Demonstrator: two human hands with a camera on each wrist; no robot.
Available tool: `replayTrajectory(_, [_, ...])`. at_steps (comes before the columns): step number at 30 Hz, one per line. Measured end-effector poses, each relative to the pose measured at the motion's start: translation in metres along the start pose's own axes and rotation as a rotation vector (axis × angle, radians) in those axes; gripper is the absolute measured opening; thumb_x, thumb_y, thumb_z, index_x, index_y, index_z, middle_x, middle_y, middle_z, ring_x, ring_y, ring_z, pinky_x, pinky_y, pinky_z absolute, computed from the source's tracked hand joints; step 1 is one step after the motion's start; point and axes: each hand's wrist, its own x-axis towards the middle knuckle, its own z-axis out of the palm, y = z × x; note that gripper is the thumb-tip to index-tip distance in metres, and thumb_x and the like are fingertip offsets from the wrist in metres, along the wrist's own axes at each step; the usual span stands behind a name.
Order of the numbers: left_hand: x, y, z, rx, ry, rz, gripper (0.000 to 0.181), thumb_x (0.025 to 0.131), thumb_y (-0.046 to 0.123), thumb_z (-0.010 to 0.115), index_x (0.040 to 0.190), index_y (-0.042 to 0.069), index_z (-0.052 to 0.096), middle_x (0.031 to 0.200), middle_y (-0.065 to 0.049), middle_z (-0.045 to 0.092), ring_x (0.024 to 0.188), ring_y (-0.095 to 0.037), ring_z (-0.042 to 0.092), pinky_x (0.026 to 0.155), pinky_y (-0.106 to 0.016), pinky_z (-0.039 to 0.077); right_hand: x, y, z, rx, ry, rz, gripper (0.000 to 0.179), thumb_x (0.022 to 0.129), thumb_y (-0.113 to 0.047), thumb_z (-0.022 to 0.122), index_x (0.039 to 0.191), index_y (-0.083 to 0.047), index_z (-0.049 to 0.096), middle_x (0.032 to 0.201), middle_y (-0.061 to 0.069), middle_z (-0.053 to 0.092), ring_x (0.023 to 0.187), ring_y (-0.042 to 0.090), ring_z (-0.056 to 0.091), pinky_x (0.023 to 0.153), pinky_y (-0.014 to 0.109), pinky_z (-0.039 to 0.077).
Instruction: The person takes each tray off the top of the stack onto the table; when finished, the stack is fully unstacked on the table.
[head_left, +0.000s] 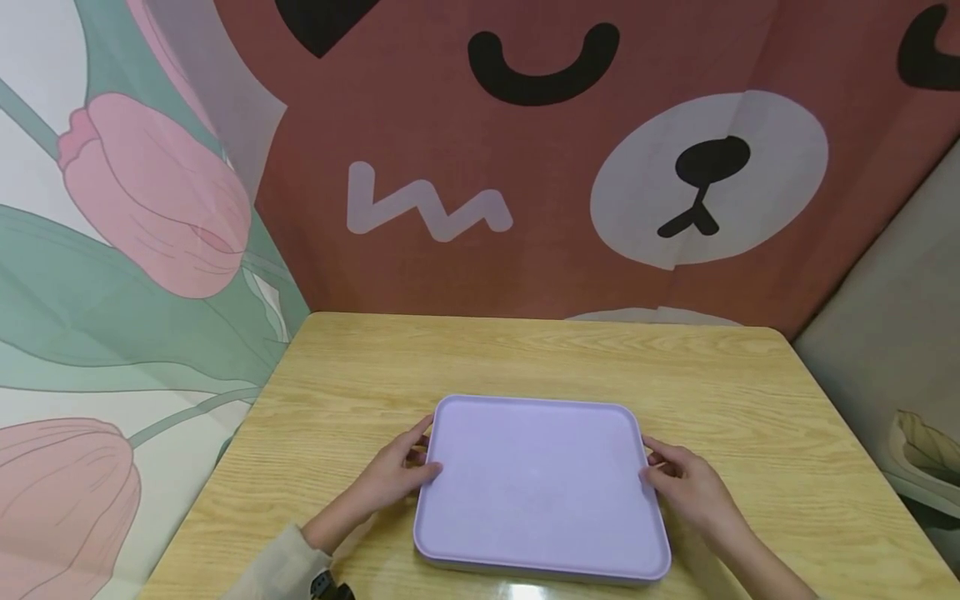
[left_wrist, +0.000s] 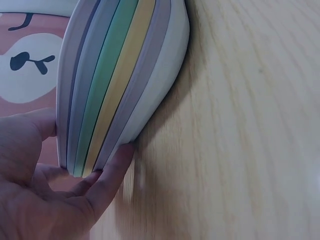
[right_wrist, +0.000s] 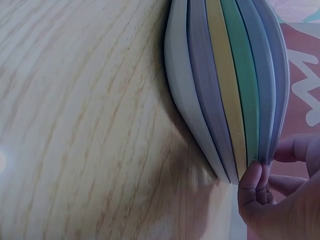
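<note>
At the far left, a tulip backdrop (head_left: 153,200) is hanging beside the wooden table (head_left: 540,358). Next, a light sleeve (head_left: 273,567) is covering part of the left forearm, and a dark object (head_left: 330,587) is showing at its lower edge. The left hand (head_left: 393,473) is gripping the left side of a stack of coloured layers (head_left: 540,492); its thumb is pressing on the top rim and its fingers are spreading down the side, so the thumb and fingers are standing apart with the edge between them. One fingertip is touching the lowest, whitish layer. The stack is lying at the near part of the table, in the middle, and its top is showing plain lilac. Below this, bluish, green, yellow, mauve and whitish layers are following. Behind, a bear backdrop (head_left: 427,279) is rising. On the right side, the right hand (head_left: 693,492) is holding the opposite edge, the thumb at the top rim and the bent fingers against the side. Farther right, a beige object (head_left: 926,446) is appearing, which I am not identifying clearly.
</note>
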Motion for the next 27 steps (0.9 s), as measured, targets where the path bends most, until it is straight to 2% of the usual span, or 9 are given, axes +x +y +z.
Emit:
replayTrajectory(9, [-0.0021, -0.0034, -0.0033, -0.060, -0.016, -0.019, 0.080, 0.092, 0.025, 0.074, 0.160, 0.012, 0.032, 0.130, -0.016, 0.059, 0.109, -0.027, 0.060, 0.082, -0.038, 0.059, -0.0023, -0.0024, 0.0010, 0.016, 0.003, 0.008, 0.055, 0.095, -0.013, 0.067, 0.145, 0.002, 0.051, 0.120, 0.019, 0.062, 0.099, 0.020, 0.058, 0.072, 0.022, 0.052])
replayTrajectory(17, [-0.0013, -0.0045, -0.0050, -0.112, -0.038, -0.031, 0.081, 0.093, 0.027, 0.074, 0.161, 0.016, 0.030, 0.132, -0.015, 0.058, 0.110, -0.028, 0.059, 0.083, -0.038, 0.059, -0.0056, -0.0057, 0.0015, -0.025, 0.038, -0.043, 0.054, 0.093, -0.011, 0.068, 0.143, 0.003, 0.053, 0.120, 0.020, 0.062, 0.096, 0.019, 0.058, 0.069, 0.022, 0.050])
replayTrajectory(27, [0.0000, -0.0085, -0.0038, -0.099, -0.053, -0.022, 0.083, 0.093, 0.028, 0.074, 0.161, 0.016, 0.029, 0.133, -0.016, 0.057, 0.109, -0.028, 0.059, 0.082, -0.036, 0.059, -0.0078, -0.0047, 0.0011, -0.019, 0.078, -0.091, 0.052, 0.093, -0.009, 0.068, 0.142, 0.003, 0.055, 0.121, 0.019, 0.063, 0.095, 0.016, 0.058, 0.070, 0.022, 0.051])
